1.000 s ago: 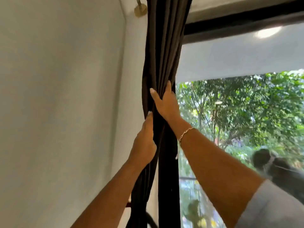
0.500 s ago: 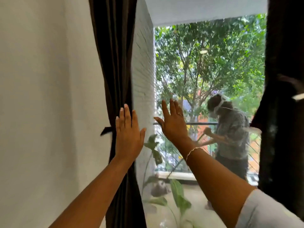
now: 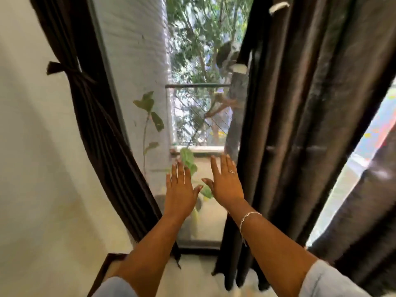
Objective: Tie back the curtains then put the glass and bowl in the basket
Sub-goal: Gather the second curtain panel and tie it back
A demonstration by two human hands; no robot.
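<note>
1. Nearest you, your left hand (image 3: 180,189) and right hand (image 3: 227,185) are hovering side by side, backs towards you and fingers straight. Each grip is spread wide open, holding nothing and touching no cloth.
2. Just beside your right hand, the right curtain (image 3: 300,125) is hanging loose in full folds, with no band around it. I'm judging this to be the one you're going for now.
3. Be reaching the right hand round its inner edge and sweeping the folds outward, with the left hand feeding them in. Any pleat you're missing is likely to be slipping free once the band is on.
4. Be gathering tightly before you tie. A pale strip (image 3: 278,6) is showing high on that cloth, but I can't tell whether it's the band.
5. Farther off to the left, the left curtain (image 3: 96,125) is already cinched by its tie (image 3: 72,71), so be matching that height.
6. Beyond, the window (image 3: 139,50) is showing a plant (image 3: 150,116) outside. The glass, bowl and basket aren't appearing in this view.
</note>
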